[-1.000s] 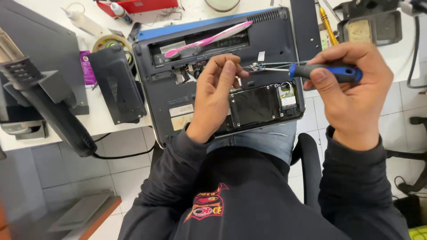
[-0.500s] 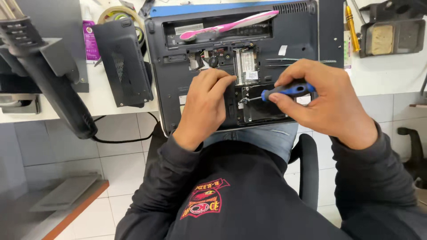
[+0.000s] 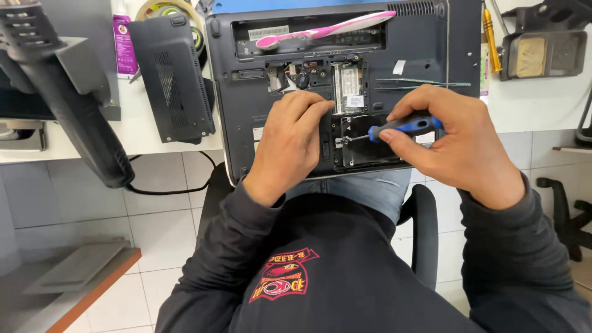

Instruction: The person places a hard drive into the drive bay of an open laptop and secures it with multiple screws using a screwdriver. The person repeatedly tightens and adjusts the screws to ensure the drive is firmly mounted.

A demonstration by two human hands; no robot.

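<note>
A dark laptop (image 3: 246, 105) lies upside down with its bottom cover off, half on the white desk and half over my lap. My left hand (image 3: 290, 145) rests on its base, fingers pressing next to the open drive bay (image 3: 364, 151). My right hand (image 3: 450, 142) grips a blue and black screwdriver (image 3: 404, 127), its tip pointing left at the bay's edge. A pink toothbrush (image 3: 327, 29) lies in the empty battery slot. Tweezers (image 3: 425, 83) lie on the laptop's right side.
The removed black cover panel (image 3: 172, 74) lies on the desk (image 3: 142, 132) left of the laptop. A black hot-air tool (image 3: 68, 98) hangs at the far left. A soldering stand with a sponge (image 3: 542, 52) and a yellow-handled tool (image 3: 490, 37) sit at the right. Tape rolls (image 3: 166, 9) lie behind.
My right hand swung the screwdriver down from the laptop's upper right to the drive bay. My left hand stayed on the base. The view shifted closer.
</note>
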